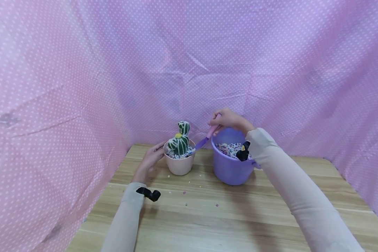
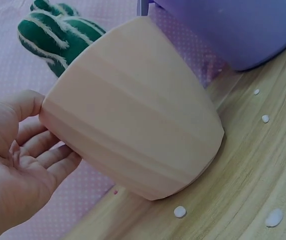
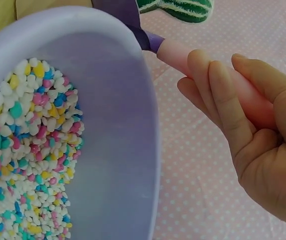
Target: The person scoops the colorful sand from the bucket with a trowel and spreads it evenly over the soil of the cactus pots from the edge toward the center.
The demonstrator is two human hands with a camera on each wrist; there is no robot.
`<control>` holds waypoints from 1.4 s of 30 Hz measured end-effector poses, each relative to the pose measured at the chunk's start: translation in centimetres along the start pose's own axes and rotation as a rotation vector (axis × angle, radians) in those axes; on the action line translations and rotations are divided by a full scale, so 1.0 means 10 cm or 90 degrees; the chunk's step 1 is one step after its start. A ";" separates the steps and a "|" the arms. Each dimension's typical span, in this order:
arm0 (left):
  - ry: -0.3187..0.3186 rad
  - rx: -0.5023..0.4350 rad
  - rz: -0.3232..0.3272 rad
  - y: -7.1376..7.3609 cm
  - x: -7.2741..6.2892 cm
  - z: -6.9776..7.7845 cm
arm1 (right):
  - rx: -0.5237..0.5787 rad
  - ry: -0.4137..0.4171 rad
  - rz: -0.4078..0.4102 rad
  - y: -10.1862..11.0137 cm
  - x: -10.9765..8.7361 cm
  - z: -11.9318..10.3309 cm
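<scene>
A pale pink flowerpot (image 1: 180, 166) with a toy cactus (image 1: 179, 143) in pebbles stands left of centre. My left hand (image 1: 152, 156) touches its left side; in the left wrist view, the thumb meets the rim and the other fingers reach behind the wall. The right hand (image 1: 226, 118) grips the pink handle (image 3: 175, 55) of a toy shovel, high above a purple bucket (image 1: 232, 171). The shovel's purple blade (image 1: 201, 142) slopes down to the left, its tip at the pebbles inside the pot's right rim. Multicoloured pebbles (image 3: 32, 145) lie in the bucket.
Several loose pebbles (image 1: 184, 192) are scattered over the wooden table (image 1: 201, 224) in front of the pot and bucket. Pink dotted cloth (image 1: 189, 63) hangs close behind both and along the sides. A black wrist camera (image 1: 243, 151) overlaps the bucket's right rim in the head view.
</scene>
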State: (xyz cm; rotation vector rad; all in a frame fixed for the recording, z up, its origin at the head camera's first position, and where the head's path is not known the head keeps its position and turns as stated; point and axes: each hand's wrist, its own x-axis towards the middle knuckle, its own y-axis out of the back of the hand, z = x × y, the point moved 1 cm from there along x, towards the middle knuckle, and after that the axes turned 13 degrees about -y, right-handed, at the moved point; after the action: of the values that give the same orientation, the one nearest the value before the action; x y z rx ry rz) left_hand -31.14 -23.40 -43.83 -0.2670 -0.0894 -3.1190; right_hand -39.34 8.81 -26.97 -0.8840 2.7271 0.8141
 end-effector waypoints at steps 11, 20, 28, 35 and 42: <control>-0.022 -0.026 -0.019 -0.02 0.10 -0.01 | -0.043 0.026 0.035 0.06 -0.02 -0.06; -0.033 -0.050 -0.046 -0.02 0.15 -0.05 | -0.051 0.028 0.046 0.11 -0.12 -0.11; -0.035 -0.051 -0.045 0.00 0.14 -0.05 | -0.039 0.034 0.081 0.21 -0.21 -0.10; -0.041 -0.042 -0.033 -0.04 0.10 -0.05 | -0.021 0.070 0.121 0.45 -0.51 -0.03; -0.047 -0.034 0.003 -0.07 0.08 -0.05 | 0.011 0.088 0.215 0.76 -0.95 0.09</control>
State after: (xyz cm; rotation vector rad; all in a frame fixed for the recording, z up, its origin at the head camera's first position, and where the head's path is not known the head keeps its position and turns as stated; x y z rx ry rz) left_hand -32.00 -22.75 -44.22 -0.3828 -0.0062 -3.1106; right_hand -36.08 19.21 -21.40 -0.4977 3.0499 0.8093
